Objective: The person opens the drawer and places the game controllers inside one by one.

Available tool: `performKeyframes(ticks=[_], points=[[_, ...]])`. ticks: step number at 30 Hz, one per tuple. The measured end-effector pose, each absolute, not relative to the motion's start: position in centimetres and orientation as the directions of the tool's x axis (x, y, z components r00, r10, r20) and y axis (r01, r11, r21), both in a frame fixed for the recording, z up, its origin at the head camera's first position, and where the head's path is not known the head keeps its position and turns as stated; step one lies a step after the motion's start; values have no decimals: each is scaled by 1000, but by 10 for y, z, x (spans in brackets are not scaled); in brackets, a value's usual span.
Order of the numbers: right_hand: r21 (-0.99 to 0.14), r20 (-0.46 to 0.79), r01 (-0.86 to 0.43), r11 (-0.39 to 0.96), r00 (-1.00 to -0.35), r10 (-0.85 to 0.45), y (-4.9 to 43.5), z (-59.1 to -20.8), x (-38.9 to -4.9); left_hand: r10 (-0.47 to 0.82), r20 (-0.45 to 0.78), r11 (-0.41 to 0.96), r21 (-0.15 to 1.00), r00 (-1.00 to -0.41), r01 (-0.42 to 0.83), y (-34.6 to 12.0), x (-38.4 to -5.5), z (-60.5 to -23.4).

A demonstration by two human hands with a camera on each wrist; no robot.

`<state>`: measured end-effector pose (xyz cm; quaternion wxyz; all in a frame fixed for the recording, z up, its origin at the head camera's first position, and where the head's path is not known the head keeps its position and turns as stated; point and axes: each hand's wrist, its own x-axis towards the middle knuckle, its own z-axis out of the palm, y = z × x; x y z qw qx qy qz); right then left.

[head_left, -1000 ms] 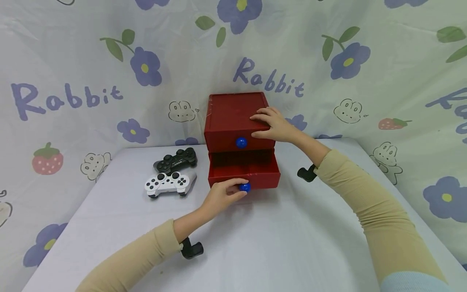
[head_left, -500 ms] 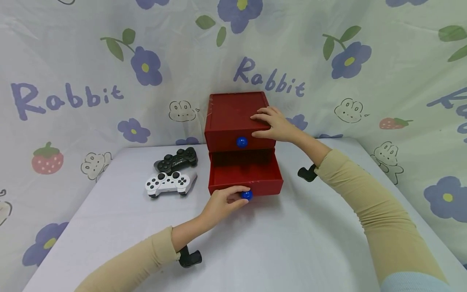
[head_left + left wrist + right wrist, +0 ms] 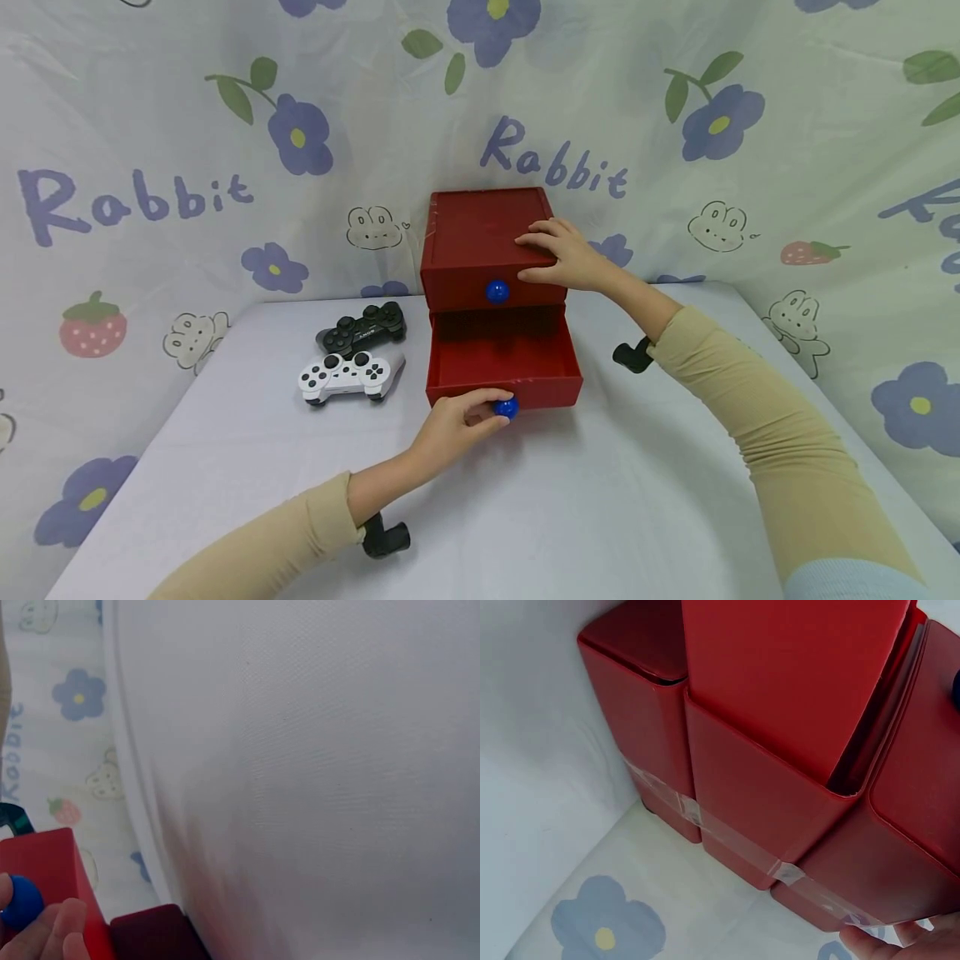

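Note:
A red drawer cabinet (image 3: 487,225) stands at the back of the table. Its lower visible drawer (image 3: 495,354) is pulled well out, and the inside shows bare red. My left hand (image 3: 450,429) pinches that drawer's round blue knob (image 3: 24,904) between thumb and fingers. Above it, the top drawer is closed, with its own blue knob (image 3: 497,292). My right hand (image 3: 566,257) rests on the cabinet's top right front corner, fingers spread over the top and thumb at the front face. In the right wrist view, only fingertips (image 3: 862,943) show at the cabinet's side.
Left of the cabinet lie a black game controller (image 3: 363,329) and a white game controller (image 3: 348,377), close together. A white cloth covers the table (image 3: 600,500). Behind hangs a patterned curtain (image 3: 360,150). Clear tape (image 3: 735,844) runs across the cabinet's side.
My left hand has drawn the drawer farther out toward me by its knob, so more of the inside shows. The right hand has stayed on the cabinet.

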<state>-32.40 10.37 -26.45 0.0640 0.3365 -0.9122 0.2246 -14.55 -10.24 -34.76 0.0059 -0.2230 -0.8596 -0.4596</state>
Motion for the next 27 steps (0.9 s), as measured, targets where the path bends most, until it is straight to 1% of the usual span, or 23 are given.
performKeyframes(ticks=[4,8,12,16,19,22,25,27], points=[[-368,264,-639,675,-768,-583,104,-264,-324,384,241,483,771,-891,416,-105,-150,-360],[-363,263,-642,676,-766,-586,104,-263,-324,386,261,545,710,-885,447,-112,-154,-369],[-362,262,-642,676,-766,-587,104,-263,-323,383,288,605,640,-878,474,-121,-150,-354],[-366,262,-643,673,-765,-588,104,-264,-325,383,307,614,620,-871,489,-139,-148,-332],[-370,267,-647,667,-762,-590,104,-265,-325,344,340,629,608,-875,484,-159,-153,-318],[-371,274,-651,663,-758,-592,104,-265,-325,296,360,690,560,-885,459,-183,-164,-313],[-368,274,-654,661,-756,-595,104,-265,-325,270,330,764,499,-905,410,-209,-178,-316],[-368,268,-651,664,-758,-594,104,-265,-324,250,286,793,488,-925,365,-224,-185,-321]])
